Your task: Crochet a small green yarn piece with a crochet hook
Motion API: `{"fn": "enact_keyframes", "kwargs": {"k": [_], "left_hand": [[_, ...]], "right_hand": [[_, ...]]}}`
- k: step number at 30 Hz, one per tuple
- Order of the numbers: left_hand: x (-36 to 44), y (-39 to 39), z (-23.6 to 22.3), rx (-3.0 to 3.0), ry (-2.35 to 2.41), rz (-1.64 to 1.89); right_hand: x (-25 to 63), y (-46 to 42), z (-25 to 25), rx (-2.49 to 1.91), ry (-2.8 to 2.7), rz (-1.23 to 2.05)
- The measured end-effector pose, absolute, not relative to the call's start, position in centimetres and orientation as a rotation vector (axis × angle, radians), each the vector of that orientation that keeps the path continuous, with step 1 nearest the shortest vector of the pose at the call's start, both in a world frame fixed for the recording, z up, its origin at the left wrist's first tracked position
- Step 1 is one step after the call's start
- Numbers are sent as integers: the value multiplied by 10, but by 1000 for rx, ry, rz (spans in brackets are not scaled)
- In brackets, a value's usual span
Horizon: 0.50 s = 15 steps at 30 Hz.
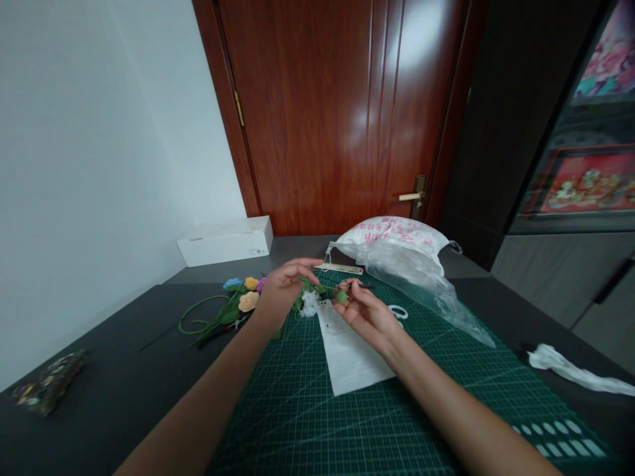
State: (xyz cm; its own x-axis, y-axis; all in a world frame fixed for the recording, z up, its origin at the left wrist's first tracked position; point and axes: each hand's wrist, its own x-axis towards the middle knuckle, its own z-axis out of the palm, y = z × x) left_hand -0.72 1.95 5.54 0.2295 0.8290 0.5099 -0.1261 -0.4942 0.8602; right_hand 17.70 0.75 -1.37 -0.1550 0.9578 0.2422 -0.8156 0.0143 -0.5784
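My left hand (282, 285) hovers over the far edge of a green cutting mat (307, 410), fingers curled and pinched on a thin green stem with leaves (310, 289). My right hand (360, 307) is closed on a small green ball (342, 297) and a thin dark stick (366, 286). Between the hands lies a tuft of white stuffing (310, 303). A white paper sheet (347, 347) rests on the mat under my right hand.
A bunch of small crocheted flowers (243, 296) with green wire stems lies left of the mat. A plastic bag (401, 254) of white filling, a ruler (342, 268), a white box (225, 240), a white scrap (570, 370) and a dark packet (47, 383) lie on the black table. A wooden door (337, 112) stands behind.
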Motion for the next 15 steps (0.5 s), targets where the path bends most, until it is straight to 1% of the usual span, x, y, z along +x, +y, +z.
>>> {"fn": "enact_keyframes", "kwargs": {"k": [6,10,15], "left_hand": [[15,29,42,1655,781,1338],[30,18,38,1533,693,1243],[38,3,30,1381,628,1291]], "right_hand": [[178,8,-8,-283,-744,1515],[178,6,-4,-306,-787,1391],[173,-3,-3,-367,-853,1218]]}}
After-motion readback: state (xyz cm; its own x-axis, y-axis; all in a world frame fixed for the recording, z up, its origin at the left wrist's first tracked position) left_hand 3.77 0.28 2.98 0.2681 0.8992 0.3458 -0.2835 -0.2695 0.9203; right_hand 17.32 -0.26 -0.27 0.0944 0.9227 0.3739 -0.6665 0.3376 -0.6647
